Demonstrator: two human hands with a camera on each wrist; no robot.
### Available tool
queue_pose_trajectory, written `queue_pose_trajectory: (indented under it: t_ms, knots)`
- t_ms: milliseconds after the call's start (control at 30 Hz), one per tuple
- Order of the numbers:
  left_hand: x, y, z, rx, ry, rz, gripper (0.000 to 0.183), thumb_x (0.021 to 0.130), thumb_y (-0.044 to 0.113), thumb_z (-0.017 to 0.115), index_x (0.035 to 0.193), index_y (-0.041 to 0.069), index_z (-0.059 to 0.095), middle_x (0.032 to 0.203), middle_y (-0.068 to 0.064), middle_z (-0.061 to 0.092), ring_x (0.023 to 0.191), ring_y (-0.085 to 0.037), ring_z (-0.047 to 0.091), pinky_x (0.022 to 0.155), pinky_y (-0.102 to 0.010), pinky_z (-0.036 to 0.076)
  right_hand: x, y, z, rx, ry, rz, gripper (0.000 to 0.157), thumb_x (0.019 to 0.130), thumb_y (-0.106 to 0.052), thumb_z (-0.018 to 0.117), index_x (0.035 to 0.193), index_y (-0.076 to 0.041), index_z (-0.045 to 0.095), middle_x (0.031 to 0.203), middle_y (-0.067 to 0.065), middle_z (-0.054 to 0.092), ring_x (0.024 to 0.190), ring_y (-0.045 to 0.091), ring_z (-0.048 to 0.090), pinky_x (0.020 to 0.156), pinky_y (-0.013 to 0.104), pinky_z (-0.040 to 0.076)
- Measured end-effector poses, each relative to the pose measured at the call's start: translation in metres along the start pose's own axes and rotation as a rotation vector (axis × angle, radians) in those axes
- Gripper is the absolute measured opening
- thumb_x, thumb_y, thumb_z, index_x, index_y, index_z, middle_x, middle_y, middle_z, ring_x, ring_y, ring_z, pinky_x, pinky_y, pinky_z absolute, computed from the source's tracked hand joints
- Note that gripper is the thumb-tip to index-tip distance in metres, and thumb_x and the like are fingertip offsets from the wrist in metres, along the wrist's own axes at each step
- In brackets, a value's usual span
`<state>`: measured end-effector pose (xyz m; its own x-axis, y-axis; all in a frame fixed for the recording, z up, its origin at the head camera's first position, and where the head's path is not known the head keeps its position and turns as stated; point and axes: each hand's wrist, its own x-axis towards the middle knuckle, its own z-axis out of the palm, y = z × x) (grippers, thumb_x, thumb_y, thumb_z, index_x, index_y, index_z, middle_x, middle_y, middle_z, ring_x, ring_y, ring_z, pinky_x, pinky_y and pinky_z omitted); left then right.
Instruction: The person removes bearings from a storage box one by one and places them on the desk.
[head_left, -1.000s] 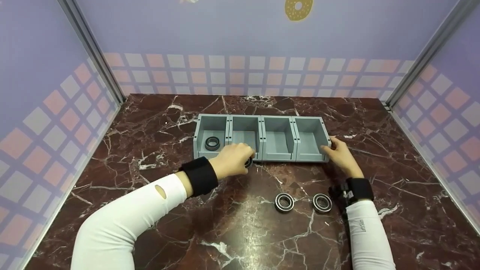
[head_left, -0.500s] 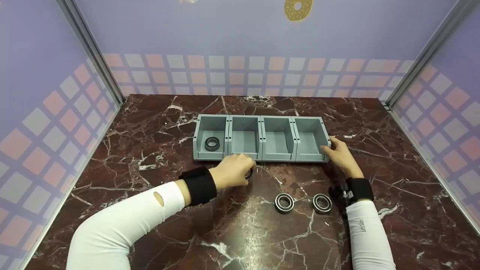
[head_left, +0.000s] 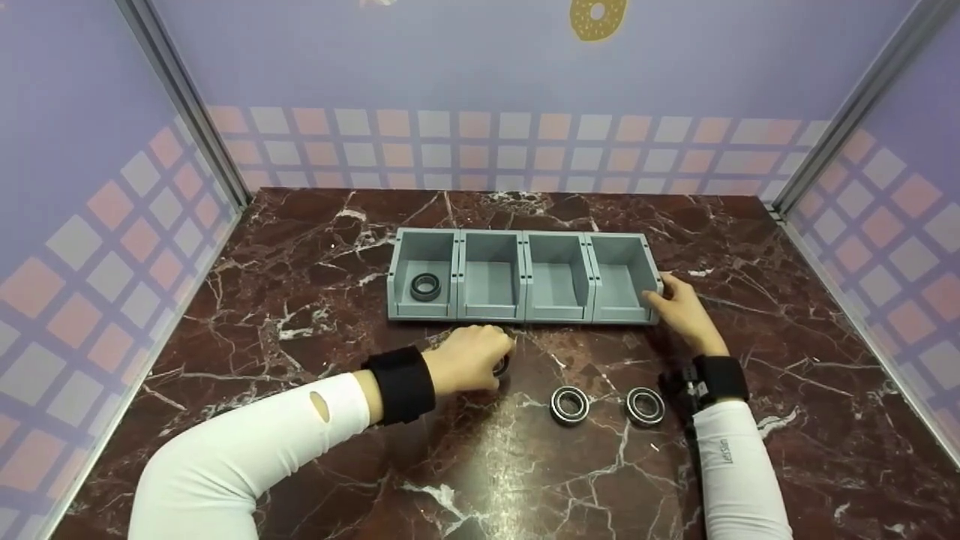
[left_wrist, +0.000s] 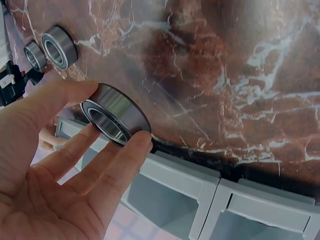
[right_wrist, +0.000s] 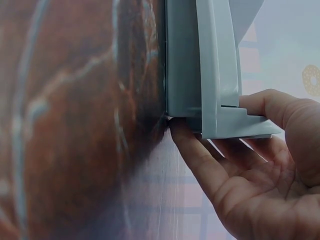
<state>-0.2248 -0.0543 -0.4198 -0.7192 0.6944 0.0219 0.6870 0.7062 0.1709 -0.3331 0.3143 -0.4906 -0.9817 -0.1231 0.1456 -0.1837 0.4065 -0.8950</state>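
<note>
Left hand point(head_left: 466, 360) pinches bearing point(left_wrist: 120, 106) by outer rim, on table's point(head_left: 375, 465) near-edge side of bin row point(head_left: 491, 311). Hold pinch firm; right hand point(head_left: 684, 313) grips row's right end, best kept still.

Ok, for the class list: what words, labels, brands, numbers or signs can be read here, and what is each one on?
"LetSlim", small, spelling uncertain: on the white right sleeve.
Pale tag at the black right wristband: too small to read.
Metal ring in the left hand: no readable lettering.
Grey bins: no readable lettering.
</note>
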Motion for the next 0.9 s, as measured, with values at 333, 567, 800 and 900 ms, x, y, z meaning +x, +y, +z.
queue_pose_trajectory:
  t_ms: [333,567,800,900]
  knots:
    - [-0.004,0.004,0.008,0.009,-0.027,0.006,0.027,0.069,0.006,0.084,0.093,0.006,0.073,0.089,-0.01,0.068,0.085,-0.03,0.067,0.072,-0.045,0.058,0.0,0.001,-0.001,0.011,-0.002,0.012,0.039,0.101,0.004,0.051,0.136,0.022,0.046,0.124,0.038,0.056,0.096,0.011,0.06,0.075,0.014,0.05]
    - [-0.006,0.007,0.013,-0.001,-0.052,0.003,0.028,0.071,0.009,0.087,0.094,0.005,0.072,0.088,-0.009,0.068,0.086,-0.029,0.067,0.072,-0.044,0.059,-0.001,0.0,-0.001,0.02,-0.001,0.011,0.039,0.101,0.003,0.052,0.136,0.02,0.047,0.123,0.037,0.057,0.097,0.013,0.061,0.075,0.015,0.05]
    - [-0.01,0.008,0.018,0.004,-0.042,0.031,0.026,0.069,0.007,0.085,0.092,0.004,0.072,0.085,-0.008,0.067,0.082,-0.027,0.066,0.068,-0.042,0.058,-0.001,-0.001,0.001,0.03,0.001,0.005,0.038,0.101,0.003,0.053,0.135,0.02,0.048,0.123,0.037,0.058,0.095,0.012,0.061,0.074,0.015,0.05]
    - [-0.012,0.008,0.02,-0.001,-0.044,0.037,0.026,0.069,0.007,0.085,0.092,0.004,0.072,0.084,-0.008,0.066,0.08,-0.027,0.066,0.066,-0.041,0.057,-0.001,-0.001,0.0,0.027,0.003,0.002,0.039,0.101,0.003,0.052,0.135,0.021,0.048,0.123,0.037,0.058,0.095,0.011,0.061,0.075,0.014,0.05]
